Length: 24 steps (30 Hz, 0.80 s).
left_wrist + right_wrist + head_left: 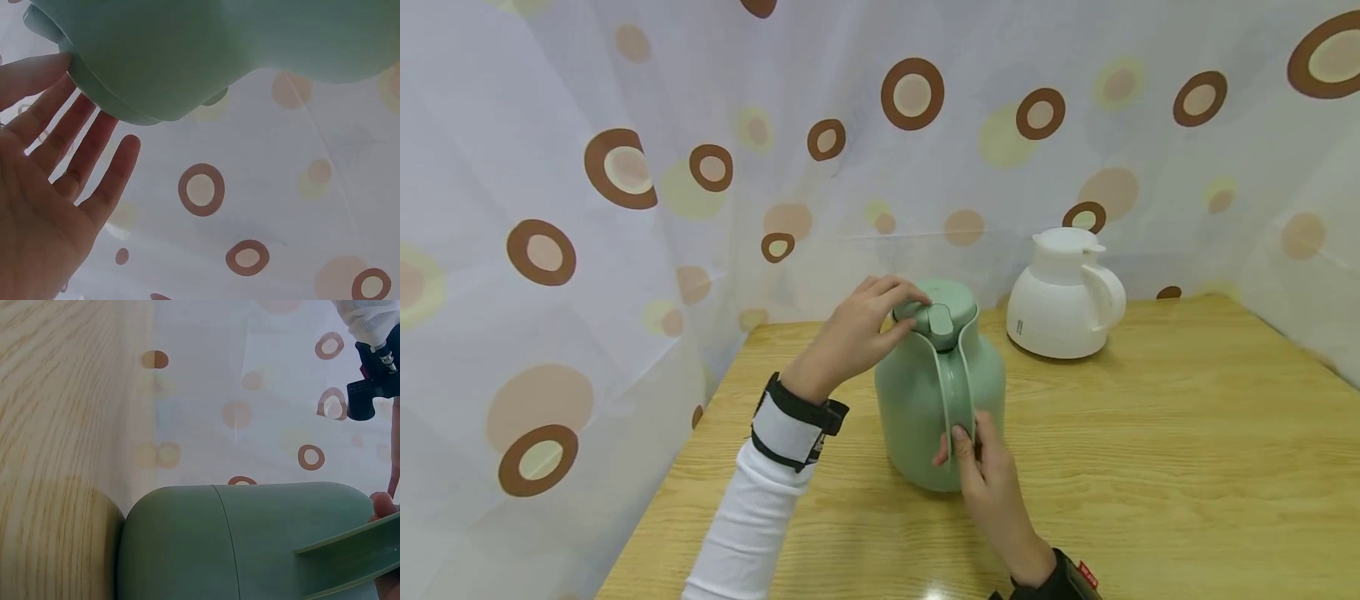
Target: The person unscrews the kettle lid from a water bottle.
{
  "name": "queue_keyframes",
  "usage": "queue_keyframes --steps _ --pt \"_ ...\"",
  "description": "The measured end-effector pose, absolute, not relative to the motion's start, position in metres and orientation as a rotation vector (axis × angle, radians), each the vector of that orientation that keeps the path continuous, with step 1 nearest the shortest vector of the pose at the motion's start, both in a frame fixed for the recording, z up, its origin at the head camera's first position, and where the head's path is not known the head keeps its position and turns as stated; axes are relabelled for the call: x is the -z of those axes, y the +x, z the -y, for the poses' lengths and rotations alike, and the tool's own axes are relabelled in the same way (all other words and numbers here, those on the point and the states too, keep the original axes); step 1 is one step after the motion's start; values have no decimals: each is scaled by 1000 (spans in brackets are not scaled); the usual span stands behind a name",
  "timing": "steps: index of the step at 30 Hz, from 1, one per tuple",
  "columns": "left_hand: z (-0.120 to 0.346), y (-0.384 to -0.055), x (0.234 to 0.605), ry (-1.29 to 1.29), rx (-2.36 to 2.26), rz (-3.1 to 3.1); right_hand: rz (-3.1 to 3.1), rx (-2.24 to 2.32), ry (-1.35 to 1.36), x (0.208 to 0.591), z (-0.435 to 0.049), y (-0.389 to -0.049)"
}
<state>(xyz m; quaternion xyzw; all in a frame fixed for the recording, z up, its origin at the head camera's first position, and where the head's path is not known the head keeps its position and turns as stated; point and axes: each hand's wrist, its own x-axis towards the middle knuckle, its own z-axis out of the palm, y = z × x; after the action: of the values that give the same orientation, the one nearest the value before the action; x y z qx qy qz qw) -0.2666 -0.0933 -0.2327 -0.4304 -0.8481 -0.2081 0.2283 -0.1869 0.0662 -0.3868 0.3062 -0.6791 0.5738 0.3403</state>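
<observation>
Spotted cloth [850, 50]: hangs beyond the fingers of both hands. Bench [1187, 458]: wood-grained, beneath them. Green jug [913, 408]: upright on bench, below the left fingers and just beyond the right ones. Right wrist view adds a thin seam [230, 534] round its body; not made out in head view. White jug [1048, 304]: head view only; upright, beyond the right fingers and to their right, apart from the green jug.

Right hand [992, 483]: grasping the handle [957, 387], thumb on the near side. Left hand [857, 333]: fingers released, extended, touching the lid [951, 293] beside its tab [939, 321]. Left wrist view shows the open palm and the little finger apart from the lid, both concealed in head view.

Containers: both jugs lidded; contents hidden.
</observation>
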Motion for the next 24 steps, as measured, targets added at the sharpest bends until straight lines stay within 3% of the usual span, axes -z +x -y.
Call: queue_keyframes --steps 24 --pt "73 -264 237 -1085 471 2287 1791 -1464 776 387 -66 -188"
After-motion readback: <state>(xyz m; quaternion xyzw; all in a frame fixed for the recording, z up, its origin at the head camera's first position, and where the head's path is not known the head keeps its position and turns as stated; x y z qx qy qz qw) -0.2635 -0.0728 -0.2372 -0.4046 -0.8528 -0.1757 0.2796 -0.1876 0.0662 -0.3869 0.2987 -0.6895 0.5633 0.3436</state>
